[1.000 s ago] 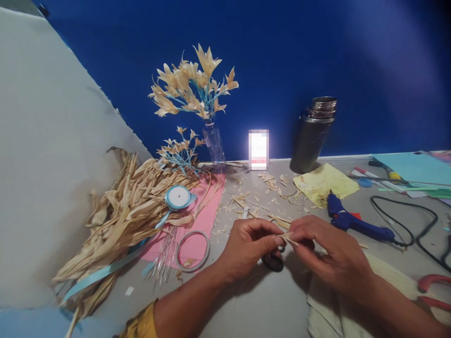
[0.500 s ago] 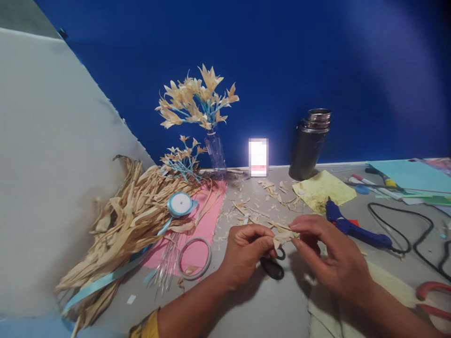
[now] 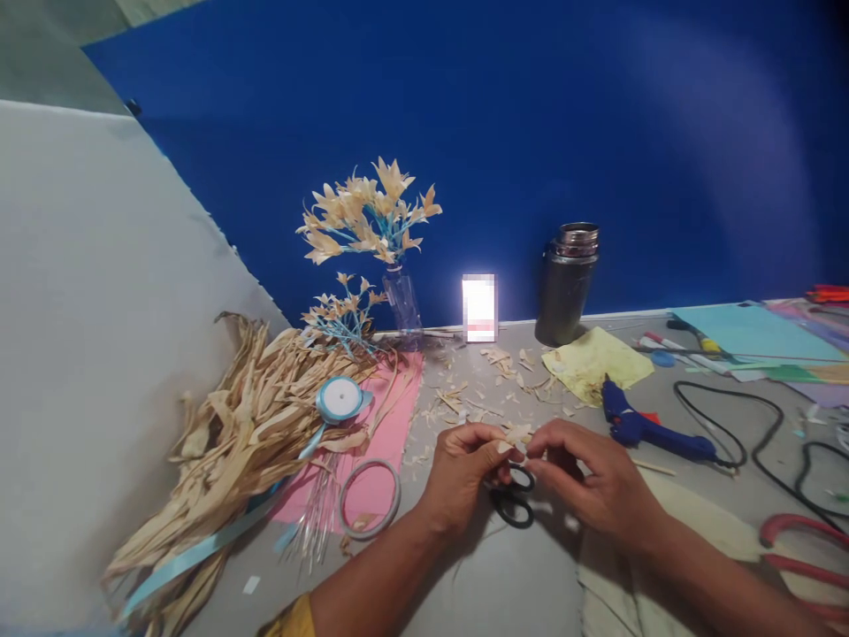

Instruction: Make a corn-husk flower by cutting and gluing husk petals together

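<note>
My left hand (image 3: 468, 467) pinches a small pale piece of dried corn husk (image 3: 517, 434) between thumb and forefinger. My right hand (image 3: 593, 478) has its thumb and fingertips closed at the right side of the same piece. Black-handled scissors (image 3: 512, 510) show their finger loops below and between the hands. Their blades are hidden, and I cannot tell whether they lie on the table or are held by the left hand's lower fingers. Husk scraps (image 3: 451, 398) are scattered just beyond the hands.
Left are dried husks (image 3: 245, 442), a ribbon spool (image 3: 340, 400), a tape ring (image 3: 341, 504), wires (image 3: 318, 522) and husk flowers (image 3: 362, 208) in a bottle (image 3: 401, 305). Right are a flask (image 3: 566, 287), a blue glue gun (image 3: 653, 433) with a black cord (image 3: 762, 416), and red-handled pliers (image 3: 796, 566).
Both hands have come closer together around the husk piece, the right one moving left. More of the scissors' upper loop shows. The whole view has shifted slightly.
</note>
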`<state>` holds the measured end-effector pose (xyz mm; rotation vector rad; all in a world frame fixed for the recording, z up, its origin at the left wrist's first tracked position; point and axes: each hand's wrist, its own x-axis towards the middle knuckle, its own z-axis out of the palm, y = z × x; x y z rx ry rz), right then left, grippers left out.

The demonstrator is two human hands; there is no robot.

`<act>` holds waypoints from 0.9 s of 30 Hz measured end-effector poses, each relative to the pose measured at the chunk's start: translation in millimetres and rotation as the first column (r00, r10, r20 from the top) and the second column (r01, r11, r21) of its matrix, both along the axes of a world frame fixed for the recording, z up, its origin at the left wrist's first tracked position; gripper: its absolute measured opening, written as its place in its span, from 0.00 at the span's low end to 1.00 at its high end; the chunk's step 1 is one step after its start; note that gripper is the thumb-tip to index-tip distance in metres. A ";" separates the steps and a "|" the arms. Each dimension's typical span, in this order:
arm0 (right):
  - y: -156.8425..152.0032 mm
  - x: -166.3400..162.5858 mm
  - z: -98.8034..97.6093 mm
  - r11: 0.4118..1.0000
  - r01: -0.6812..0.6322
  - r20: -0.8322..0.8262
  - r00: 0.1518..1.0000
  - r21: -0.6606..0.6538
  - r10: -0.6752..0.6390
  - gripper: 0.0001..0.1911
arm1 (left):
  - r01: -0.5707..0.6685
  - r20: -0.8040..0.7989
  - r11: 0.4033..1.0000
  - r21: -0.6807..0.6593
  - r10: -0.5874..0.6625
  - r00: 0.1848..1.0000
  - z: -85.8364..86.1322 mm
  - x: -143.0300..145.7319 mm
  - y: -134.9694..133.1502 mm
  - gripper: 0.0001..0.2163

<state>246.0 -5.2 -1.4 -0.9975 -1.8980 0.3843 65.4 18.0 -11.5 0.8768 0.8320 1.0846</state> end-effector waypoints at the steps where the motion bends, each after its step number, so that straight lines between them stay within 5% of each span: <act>1: -0.3 -0.9 0.0 1.000 -0.001 -0.010 1.000 -0.027 0.001 0.04 | 0.007 -0.011 1.000 0.010 -0.006 1.000 -1.4 0.7 -0.6 0.14; 11: -1.5 -3.9 6.1 0.978 0.029 -0.083 0.995 -0.205 -0.047 0.06 | 0.081 -0.063 0.996 0.027 -0.080 0.995 -1.0 0.7 -6.2 0.13; 18: -3.8 -2.4 10.2 0.978 -0.002 -0.078 0.997 -0.208 -0.015 0.07 | 0.167 -0.019 0.985 0.049 -0.166 0.986 -4.7 -2.3 -2.1 0.11; 27: 1.1 8.7 1.3 0.997 -0.063 0.016 0.998 -0.045 0.064 0.09 | 0.272 -0.205 0.923 0.274 -0.220 0.954 9.2 -14.1 5.7 0.04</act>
